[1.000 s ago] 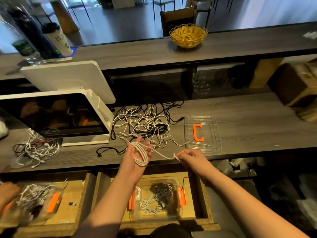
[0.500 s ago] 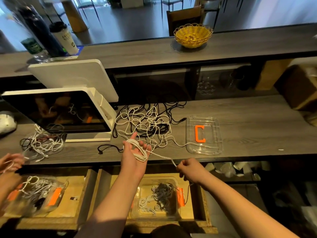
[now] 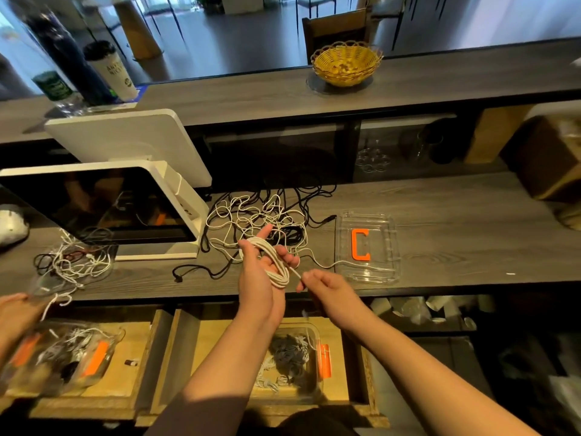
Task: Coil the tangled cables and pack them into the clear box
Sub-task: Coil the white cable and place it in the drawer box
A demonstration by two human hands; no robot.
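Nearest the camera, down in the open wooden drawer, sits the clear box with orange latches, already holding coiled dark and white cables. Just left, another person's hand pinches a thin white cord over a second clear box stuffed with cables in the neighbouring drawer. Up at the counter's front edge, the left hand is raised palm-up, fingers spread, with a white cable coil looped several turns around the palm and fingers — so that hand is wrapped in cable rather than clenched on it. Just beside it, the right hand pinches the free run of that same white cable between thumb and fingertips, close to the coil; from there the strand trails right across the wooden counter and over the clear box lid, which lies flat with an orange C-shaped latch piece on it. Behind the hands lies the tangled pile of white and black cables, still loose on the counter, one black plug end reaching toward the lid. To the left, a smaller tangle lies before a white point-of-sale terminal. Farther back, on the raised upper ledge — a yellow wicker basket in the middle, and a paper cup with a dark lid beside a water bottle at far left.
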